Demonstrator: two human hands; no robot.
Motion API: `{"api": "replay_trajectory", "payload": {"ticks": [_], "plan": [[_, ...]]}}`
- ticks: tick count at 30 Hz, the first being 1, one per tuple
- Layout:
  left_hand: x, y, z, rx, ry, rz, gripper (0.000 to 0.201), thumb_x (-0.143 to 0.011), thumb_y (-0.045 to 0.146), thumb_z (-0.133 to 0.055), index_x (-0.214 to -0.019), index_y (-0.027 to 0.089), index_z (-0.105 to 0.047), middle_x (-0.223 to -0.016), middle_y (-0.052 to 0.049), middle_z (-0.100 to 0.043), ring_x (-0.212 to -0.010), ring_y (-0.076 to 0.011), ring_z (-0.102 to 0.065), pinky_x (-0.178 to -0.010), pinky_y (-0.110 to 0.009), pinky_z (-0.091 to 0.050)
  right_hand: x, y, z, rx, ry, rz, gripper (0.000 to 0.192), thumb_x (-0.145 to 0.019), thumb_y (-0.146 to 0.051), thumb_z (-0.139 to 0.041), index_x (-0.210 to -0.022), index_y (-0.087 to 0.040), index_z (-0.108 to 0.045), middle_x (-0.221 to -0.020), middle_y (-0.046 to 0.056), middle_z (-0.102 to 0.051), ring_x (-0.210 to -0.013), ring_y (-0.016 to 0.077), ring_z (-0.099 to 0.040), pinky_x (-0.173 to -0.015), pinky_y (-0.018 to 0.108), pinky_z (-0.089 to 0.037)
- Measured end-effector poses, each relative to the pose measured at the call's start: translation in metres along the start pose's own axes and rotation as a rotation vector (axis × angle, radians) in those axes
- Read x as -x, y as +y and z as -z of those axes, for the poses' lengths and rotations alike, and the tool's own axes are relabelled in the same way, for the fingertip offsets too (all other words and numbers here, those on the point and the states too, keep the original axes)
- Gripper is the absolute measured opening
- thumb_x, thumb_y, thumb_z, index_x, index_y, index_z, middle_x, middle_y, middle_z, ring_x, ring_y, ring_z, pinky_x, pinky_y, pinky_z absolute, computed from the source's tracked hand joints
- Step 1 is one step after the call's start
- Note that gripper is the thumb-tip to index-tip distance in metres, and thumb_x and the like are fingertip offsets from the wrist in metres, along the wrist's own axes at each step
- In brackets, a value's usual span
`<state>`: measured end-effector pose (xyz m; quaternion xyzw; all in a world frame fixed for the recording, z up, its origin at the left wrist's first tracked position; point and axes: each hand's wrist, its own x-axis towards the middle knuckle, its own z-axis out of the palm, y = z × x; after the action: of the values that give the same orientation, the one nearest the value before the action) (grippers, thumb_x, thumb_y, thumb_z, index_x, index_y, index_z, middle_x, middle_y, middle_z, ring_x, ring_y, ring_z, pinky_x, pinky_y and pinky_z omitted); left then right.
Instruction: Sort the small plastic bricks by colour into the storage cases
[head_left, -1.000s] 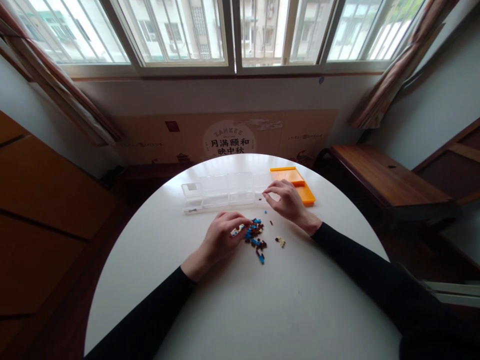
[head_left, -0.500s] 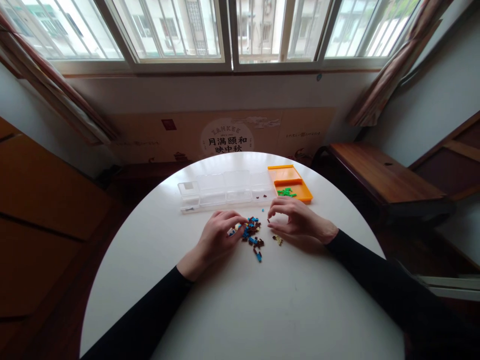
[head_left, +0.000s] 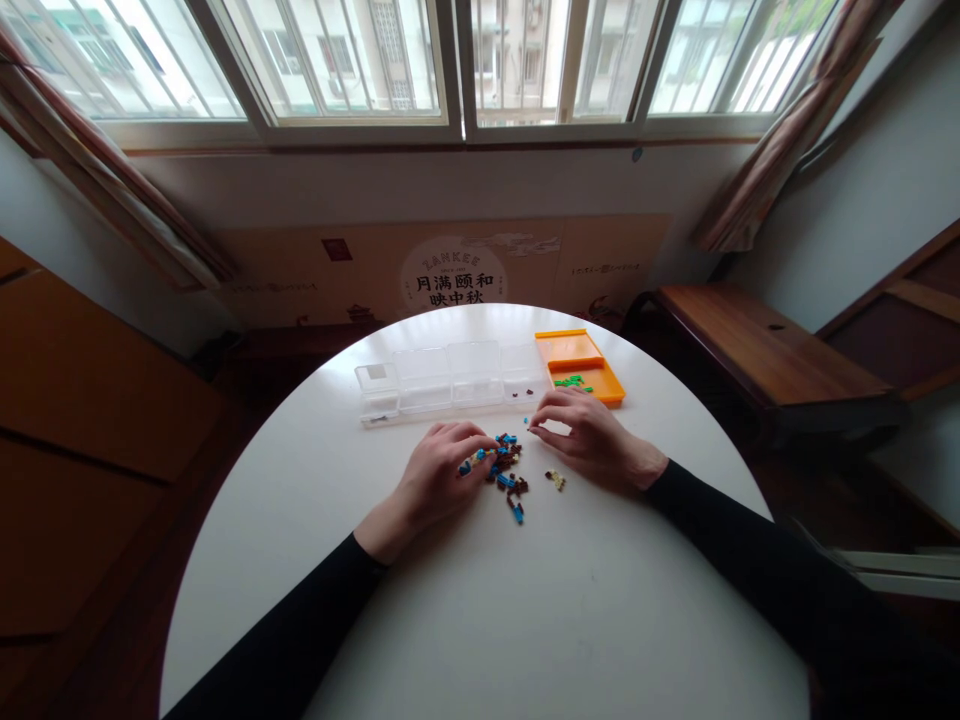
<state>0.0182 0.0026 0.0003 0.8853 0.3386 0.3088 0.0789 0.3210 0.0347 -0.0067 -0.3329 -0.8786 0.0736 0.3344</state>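
right hand (head_left: 592,435): narrow pinch on brown bit (head_left: 529,430), shifted nearer clear box (head_left: 424,395) | left hand (head_left: 429,478): curled at pile (head_left: 511,458), grip unclear | pile: on counter (head_left: 450,620) | judged: one bit picked out

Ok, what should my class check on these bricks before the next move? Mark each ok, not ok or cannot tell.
1. Green bricks inside orange tray: ok.
2. Brown bricks inside clear plastic box, right end: ok.
3. Left hand at mixed brick pile: ok.
4. Grip of right hand secure: cannot tell; tiny dark piece at its fingertips.
5. Nothing loose outside that pile: not ok; cream bricks and a blue brick lie apart.
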Motion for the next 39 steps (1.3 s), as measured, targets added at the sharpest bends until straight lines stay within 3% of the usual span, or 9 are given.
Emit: {"api": "replay_trajectory", "payload": {"ticks": [6,13,20,26,29,39], "plan": [[-0.001,0.000,0.000,-0.012,-0.007,-0.033,0.011,-0.104,0.034,-0.076,-0.112,0.028,-0.081,-0.106,-0.004,-0.081,-0.095,-0.0210,-0.077,-0.090,-0.038,-0.052,-0.012,0.016,-0.002,0.180,0.198,-0.143,0.016,-0.108,-0.030,-0.068,-0.099,-0.024,-0.080,-0.097,0.007,-0.074,-0.096,0.0276,-0.068,-0.090,0.044,-0.049],[0.000,0.000,-0.002,-0.039,0.008,-0.021,0.009,-0.104,0.034,-0.075,-0.107,0.027,-0.080,-0.103,-0.004,-0.081,-0.092,-0.0211,-0.075,-0.089,-0.039,-0.051,-0.014,0.033,-0.007,0.344,0.198,-0.173,0.019,-0.108,-0.031,-0.068,-0.100,-0.023,-0.082,-0.087,0.006,-0.069,-0.087,0.0254,-0.064,-0.085,0.042,-0.044],[-0.001,0.004,0.001,-0.015,0.000,-0.034,0.008,-0.100,0.026,-0.075,-0.107,0.027,-0.079,-0.102,-0.003,-0.080,-0.092,-0.0215,-0.074,-0.090,-0.039,-0.050,-0.012,0.017,-0.004,0.273,0.215,-0.141,0.019,-0.108,-0.030,-0.066,-0.099,-0.023,-0.080,-0.085,0.005,-0.068,-0.085,0.0247,-0.064,-0.087,0.042,-0.046],[-0.001,0.006,0.003,-0.023,0.000,-0.042,0.009,-0.097,0.025,-0.078,-0.106,0.027,-0.079,-0.099,-0.002,-0.079,-0.091,-0.0219,-0.074,-0.089,-0.039,-0.051,-0.008,-0.006,-0.003,-0.010,0.010,0.092,0.008,-0.103,-0.030,-0.073,-0.100,-0.025,-0.078,-0.094,0.004,-0.071,-0.090,0.0226,-0.065,-0.086,0.038,-0.052],[0.000,0.006,0.002,-0.024,0.008,-0.044,0.005,-0.097,0.025,-0.078,-0.103,0.026,-0.078,-0.099,-0.002,-0.078,-0.090,-0.0215,-0.073,-0.088,-0.038,-0.051,-0.006,-0.012,-0.005,-0.085,-0.066,0.137,0.008,-0.102,-0.029,-0.074,-0.107,-0.028,-0.080,-0.098,0.004,-0.072,-0.091,0.0219,-0.064,-0.086,0.037,-0.053],[0.001,0.003,0.000,-0.042,-0.007,-0.033,0.004,-0.102,0.027,-0.074,-0.103,0.026,-0.078,-0.098,-0.003,-0.078,-0.091,-0.0214,-0.073,-0.089,-0.038,-0.052,-0.005,-0.009,-0.016,-0.044,-0.082,0.181,0.012,-0.107,-0.032,-0.071,-0.111,-0.029,-0.082,-0.094,0.003,-0.070,-0.087,0.0194,-0.062,-0.081,0.033,-0.050]]}}
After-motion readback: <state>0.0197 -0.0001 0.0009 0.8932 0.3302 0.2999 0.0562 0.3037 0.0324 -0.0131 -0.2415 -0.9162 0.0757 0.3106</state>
